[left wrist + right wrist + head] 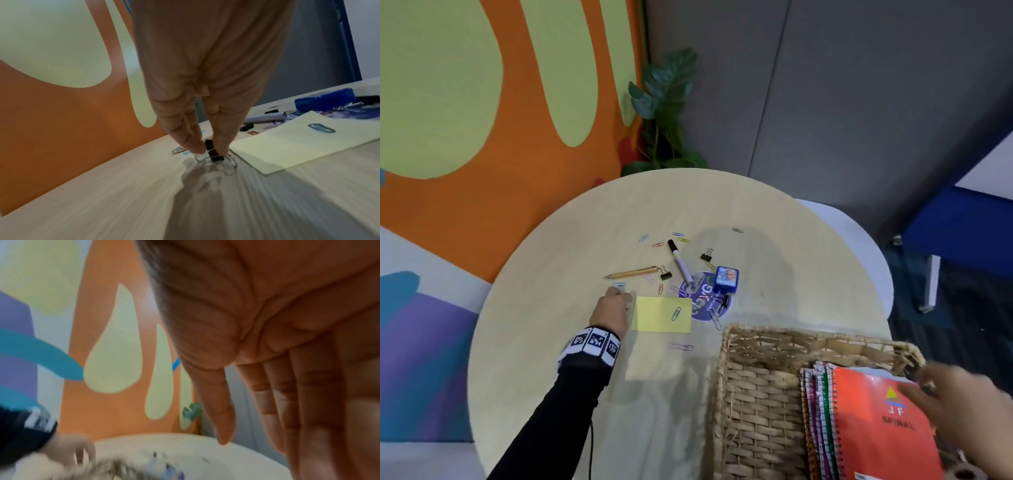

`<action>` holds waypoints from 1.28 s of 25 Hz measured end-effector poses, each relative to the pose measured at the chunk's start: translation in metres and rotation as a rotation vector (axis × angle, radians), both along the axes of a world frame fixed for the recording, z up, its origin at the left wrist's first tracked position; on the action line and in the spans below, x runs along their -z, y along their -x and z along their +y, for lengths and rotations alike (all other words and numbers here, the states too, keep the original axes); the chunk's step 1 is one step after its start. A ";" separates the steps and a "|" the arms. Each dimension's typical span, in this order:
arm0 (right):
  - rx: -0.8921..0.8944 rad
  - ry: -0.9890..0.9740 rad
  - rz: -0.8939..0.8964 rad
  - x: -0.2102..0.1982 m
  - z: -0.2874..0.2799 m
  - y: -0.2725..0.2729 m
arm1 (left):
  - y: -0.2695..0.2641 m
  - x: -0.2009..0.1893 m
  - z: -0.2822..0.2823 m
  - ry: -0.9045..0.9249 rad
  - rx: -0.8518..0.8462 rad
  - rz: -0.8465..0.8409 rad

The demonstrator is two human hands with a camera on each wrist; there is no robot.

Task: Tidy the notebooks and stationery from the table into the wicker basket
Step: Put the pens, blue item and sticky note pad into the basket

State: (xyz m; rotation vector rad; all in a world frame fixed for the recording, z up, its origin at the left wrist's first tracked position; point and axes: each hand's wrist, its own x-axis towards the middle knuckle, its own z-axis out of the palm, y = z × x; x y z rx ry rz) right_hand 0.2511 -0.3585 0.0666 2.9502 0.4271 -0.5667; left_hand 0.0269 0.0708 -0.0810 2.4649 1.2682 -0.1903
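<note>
Fingers (197,147) of your left hand (613,310) pinch a black binder clip (213,151) on the table (571,342); right hand (287,369) spread flat. Next, carry it rightward into the wicker basket (756,394).

Right hand (277,353) fills the upper right, palm to camera, fingers (224,410) straight and together, pointing down, nothing held. Below the fingertips: pale round desk (205,449), heavily blurred. Down-left of the hand: blurred left hand (69,449) with black sleeve (22,433). Behind the hand: orange wall (98,321) with pale green drops.
</note>
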 end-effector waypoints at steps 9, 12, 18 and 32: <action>-0.770 -0.282 0.122 -0.015 0.289 0.031 | 0.015 -0.003 0.015 0.084 -0.087 0.000; -0.911 -0.202 0.223 0.027 0.384 0.052 | 0.034 -0.019 -0.001 0.073 -0.127 -0.194; -1.021 -0.151 0.271 0.114 0.478 0.092 | 0.091 -0.013 -0.049 0.231 -0.178 -0.449; -1.026 -0.353 0.070 -0.012 0.392 0.072 | 0.046 -0.089 -0.116 0.391 0.266 -0.748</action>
